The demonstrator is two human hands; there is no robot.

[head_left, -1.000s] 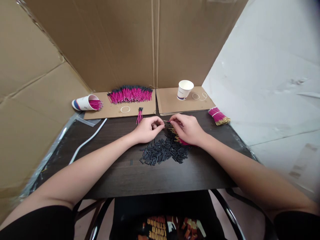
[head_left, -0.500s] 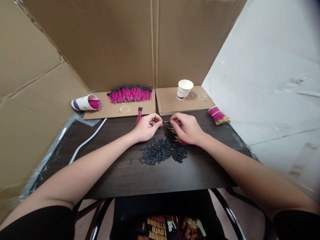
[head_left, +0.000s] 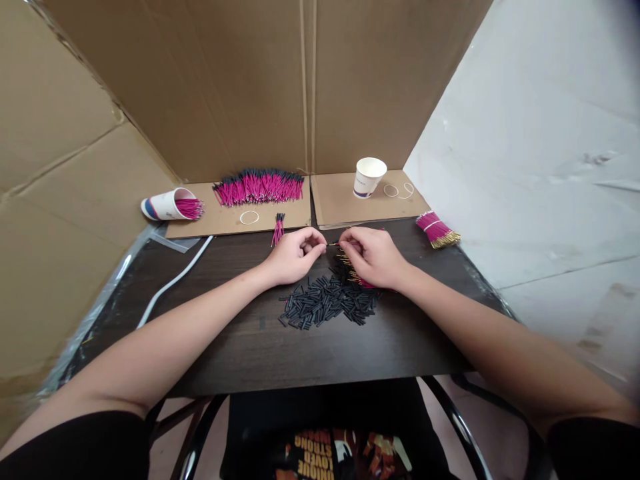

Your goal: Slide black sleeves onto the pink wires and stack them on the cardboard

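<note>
Between my fingertips runs a short pink wire with a gold-coloured end (head_left: pixel 334 244). My right hand (head_left: pixel 373 255) pinches the wire's pink part. My left hand (head_left: pixel 299 255) is closed at the other end on a small black sleeve, mostly hidden by the fingers. Under my right hand lie several pink wires with gold tips (head_left: pixel 351 270), partly covered. Just below both hands spreads a heap of black sleeves (head_left: pixel 327 301). A small bunch of pink wires with black ends (head_left: pixel 279 229) rests beyond my left hand.
At the back, a large row of black-ended pink wires (head_left: pixel 260 187) lies on cardboard (head_left: pixel 200 227), near a tipped paper cup (head_left: pixel 167 205) holding wires. An upright paper cup (head_left: pixel 369 178) stands back right, by rubber bands (head_left: pixel 400 191). A banded wire bundle (head_left: pixel 439 230) lies right; a white cable (head_left: pixel 173 283) left.
Both hands stay nearly in place. The black sleeve that showed at my left fingertips is now less visible, and the gold end sits closer to those fingers.
</note>
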